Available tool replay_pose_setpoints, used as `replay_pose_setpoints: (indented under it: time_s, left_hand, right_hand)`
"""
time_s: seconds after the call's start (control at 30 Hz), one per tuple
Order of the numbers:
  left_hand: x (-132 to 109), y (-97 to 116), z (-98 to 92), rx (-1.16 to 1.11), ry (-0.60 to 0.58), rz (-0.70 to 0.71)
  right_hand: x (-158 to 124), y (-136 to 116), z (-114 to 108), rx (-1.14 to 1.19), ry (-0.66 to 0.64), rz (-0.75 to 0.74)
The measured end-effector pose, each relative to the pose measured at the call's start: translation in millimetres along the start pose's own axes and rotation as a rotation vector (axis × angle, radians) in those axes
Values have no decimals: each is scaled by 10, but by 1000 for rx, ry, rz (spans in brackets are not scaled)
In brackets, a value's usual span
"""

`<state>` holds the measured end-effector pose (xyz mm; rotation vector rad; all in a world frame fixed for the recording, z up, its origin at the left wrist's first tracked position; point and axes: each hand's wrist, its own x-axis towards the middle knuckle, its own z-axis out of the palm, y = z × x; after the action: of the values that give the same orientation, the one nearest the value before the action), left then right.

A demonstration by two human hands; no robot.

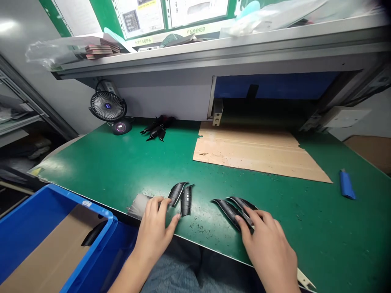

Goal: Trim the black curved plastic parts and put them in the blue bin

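On the green table mat [122, 162], near the front edge, lie two short black curved strips [181, 196]. My left hand [154, 228] rests beside them, fingers apart, fingertips touching the left strip and a small clear plastic bag [138, 204]. To the right, several longer black curved strips [233, 207] lie together. My right hand [269, 248] lies flat on the mat, its fingertips pressing on the near ends of these strips.
A blue crate [55, 228] lined with cardboard holds one black strip at lower left. A cardboard sheet [256, 152] lies at mid-table. A pile of black strips [157, 129] and a small fan [108, 106] stand at the back. A blue roll [346, 185] is right.
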<state>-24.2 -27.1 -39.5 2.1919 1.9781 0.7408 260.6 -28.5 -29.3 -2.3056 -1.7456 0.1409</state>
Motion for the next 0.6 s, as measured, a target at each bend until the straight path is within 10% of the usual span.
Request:
replay_pose_setpoints:
  time_s: [0.3, 0.43, 0.6]
  left_hand:
    - [100, 15, -22, 60, -36, 58]
    - [183, 31, -36, 95, 7, 90]
    - [308, 219, -155, 94, -117, 318]
  right_hand:
    - [372, 675, -130, -54, -34, 219]
    - [160, 490, -165, 127, 55, 176]
    - [45, -31, 232, 275, 89, -228]
